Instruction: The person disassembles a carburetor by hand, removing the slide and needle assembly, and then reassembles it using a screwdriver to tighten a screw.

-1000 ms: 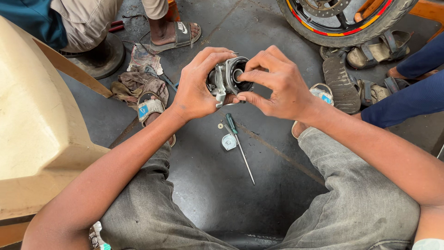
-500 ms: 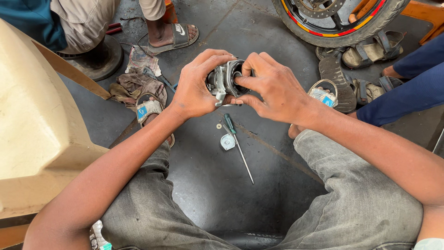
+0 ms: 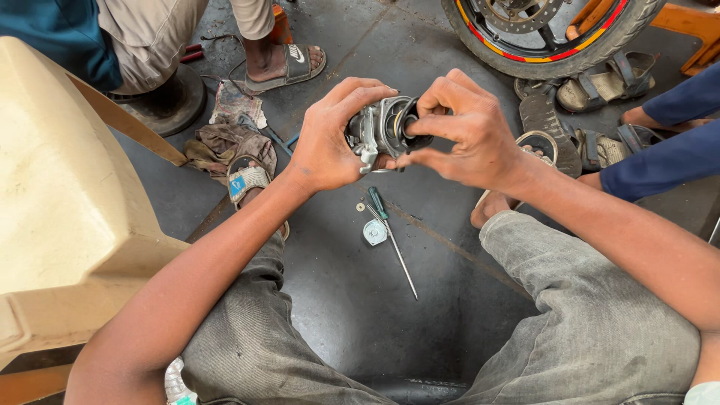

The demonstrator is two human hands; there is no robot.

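Gripping a small metal engine part [image 3: 382,127] in both hands, screwdriver [image 3: 391,238] below

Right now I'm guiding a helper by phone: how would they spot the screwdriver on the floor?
Start at the metal part held up by the left hand and right hand. On the dark floor below it, between the knees, lies the screwdriver. It is the only long thin thing there, green-handled, beside a small round metal cap and a tiny washer.

Small grey metal engine part [image 3: 384,127] with round dark opening, held above floor.
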